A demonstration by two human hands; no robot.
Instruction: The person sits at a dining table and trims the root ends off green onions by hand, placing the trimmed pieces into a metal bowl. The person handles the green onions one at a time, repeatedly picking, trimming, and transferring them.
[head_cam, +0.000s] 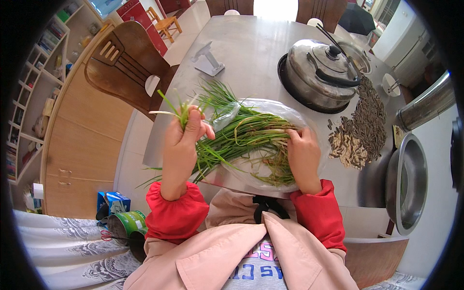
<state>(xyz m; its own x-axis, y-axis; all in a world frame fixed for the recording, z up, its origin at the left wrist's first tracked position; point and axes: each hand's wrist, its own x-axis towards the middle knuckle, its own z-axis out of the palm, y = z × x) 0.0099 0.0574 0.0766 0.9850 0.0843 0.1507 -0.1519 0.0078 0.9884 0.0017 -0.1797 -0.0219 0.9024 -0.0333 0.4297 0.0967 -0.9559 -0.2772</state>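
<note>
My left hand (185, 134) is raised over the left part of the pile, closed around a small bunch of scallion stalks (183, 111) with pale ends sticking up. A large heap of thin green scallions (243, 132) lies on a clear plastic bag (301, 116) at the table's near edge. At the heap's right end, my right hand (304, 156) pinches the pale root ends between thumb and fingers. Below the stalks, loose yellowed trimmings (277, 168) rest on the bag beside that hand.
A lidded steel pot (319, 72) stands at the back right of the metal-topped table (250, 47). Dark sunflower seeds (371, 116) and pale empty shells (346, 150) lie right of my hand. A steel basin (407, 185) sits far right; a white phone stand (208, 59) is further back.
</note>
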